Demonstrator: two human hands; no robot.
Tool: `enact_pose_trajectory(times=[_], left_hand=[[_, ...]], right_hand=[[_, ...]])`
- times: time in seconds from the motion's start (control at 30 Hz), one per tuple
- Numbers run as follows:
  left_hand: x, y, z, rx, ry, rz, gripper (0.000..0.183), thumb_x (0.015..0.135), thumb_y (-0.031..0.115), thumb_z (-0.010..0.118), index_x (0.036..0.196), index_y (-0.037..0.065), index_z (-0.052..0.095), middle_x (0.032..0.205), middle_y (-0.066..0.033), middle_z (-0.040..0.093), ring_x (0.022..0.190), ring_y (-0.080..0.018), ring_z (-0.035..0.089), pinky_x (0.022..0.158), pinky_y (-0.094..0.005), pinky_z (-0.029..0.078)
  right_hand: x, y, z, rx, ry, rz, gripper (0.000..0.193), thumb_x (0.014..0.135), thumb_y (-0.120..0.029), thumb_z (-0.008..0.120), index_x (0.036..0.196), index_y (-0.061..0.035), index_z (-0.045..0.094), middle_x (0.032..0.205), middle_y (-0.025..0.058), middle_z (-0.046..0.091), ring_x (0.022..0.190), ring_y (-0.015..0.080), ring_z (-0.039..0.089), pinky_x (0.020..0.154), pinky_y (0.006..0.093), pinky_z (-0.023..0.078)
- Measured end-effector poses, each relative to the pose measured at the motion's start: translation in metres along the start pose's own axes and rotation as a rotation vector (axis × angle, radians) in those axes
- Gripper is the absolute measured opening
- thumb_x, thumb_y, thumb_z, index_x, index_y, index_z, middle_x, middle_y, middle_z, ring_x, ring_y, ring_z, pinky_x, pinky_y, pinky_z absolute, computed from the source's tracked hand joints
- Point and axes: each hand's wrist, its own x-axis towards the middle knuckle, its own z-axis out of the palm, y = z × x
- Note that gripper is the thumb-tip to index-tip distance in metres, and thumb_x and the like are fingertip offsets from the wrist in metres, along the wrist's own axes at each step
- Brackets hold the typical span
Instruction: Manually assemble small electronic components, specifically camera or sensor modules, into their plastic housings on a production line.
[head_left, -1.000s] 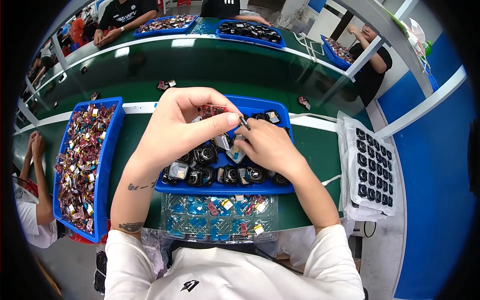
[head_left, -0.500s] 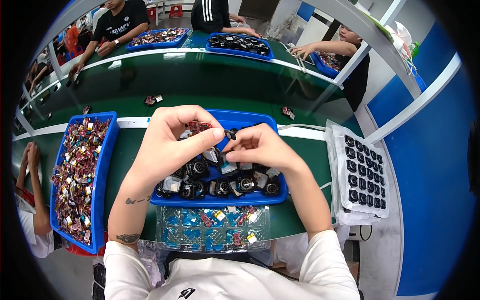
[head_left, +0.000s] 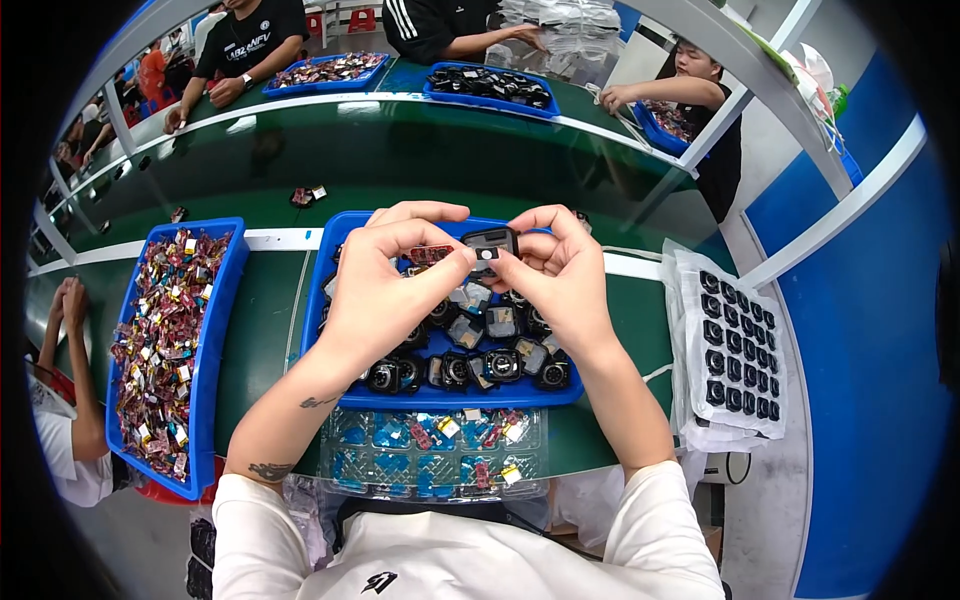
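Over a blue tray point(head_left: 450, 401) my two hands meet around a black smartwatch case point(head_left: 497, 237). My right hand point(head_left: 560, 275) grips the case from its right side, thumb at its lower edge. My left hand point(head_left: 385, 285) pinches a small dark piece with a pale round spot against the case. A red circuit board point(head_left: 430, 255) shows under the fingers of that hand and seems to be joined to the piece. Several black watch cases point(head_left: 502, 364) lie loose in the tray below, some with the open back up.
At left a long blue tray point(head_left: 226, 330) is heaped with red circuit boards. A clear plastic blister tray point(head_left: 435, 470) with blue pieces lies at the near edge. To the right, a white-lined stack point(head_left: 740, 345) bears rows of black cases. Co-workers sit across the green belt point(head_left: 400, 165).
My right hand has brought a watch case up from the tray to my left hand. Both hands now hold parts close together. The view has shifted slightly.
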Motion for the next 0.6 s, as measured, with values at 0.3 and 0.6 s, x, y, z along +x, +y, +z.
enact_pose_trajectory(times=[0.3, 0.6], left_hand=[[-0.0011, -0.0038, 0.0045, 0.109, 0.046, 0.039, 0.011, 0.075, 0.011, 0.069, 0.08, 0.002, 0.072, 0.105, -0.0111, 0.069, 0.103, -0.0207, 0.059, 0.09, -0.0343, 0.045], [0.0013, -0.0071, 0.005, 0.029, 0.03, -0.052, 0.011, 0.076, 0.011, 0.068, 0.08, 0.001, 0.072, 0.101, -0.0119, 0.07, 0.099, -0.0189, 0.061, 0.086, -0.0328, 0.049]], right_hand=[[-0.012, -0.0034, 0.0091, -0.069, -0.071, -0.032, 0.029, 0.085, -0.002, 0.065, 0.114, 0.0026, 0.061, 0.089, 0.0069, 0.066, 0.076, 0.0087, 0.065, 0.069, 0.0209, 0.054], [-0.012, -0.0005, 0.0091, -0.115, -0.055, -0.067, 0.026, 0.087, -0.004, 0.065, 0.112, 0.0021, 0.063, 0.086, 0.0058, 0.065, 0.074, 0.0085, 0.065, 0.066, 0.0201, 0.053]])
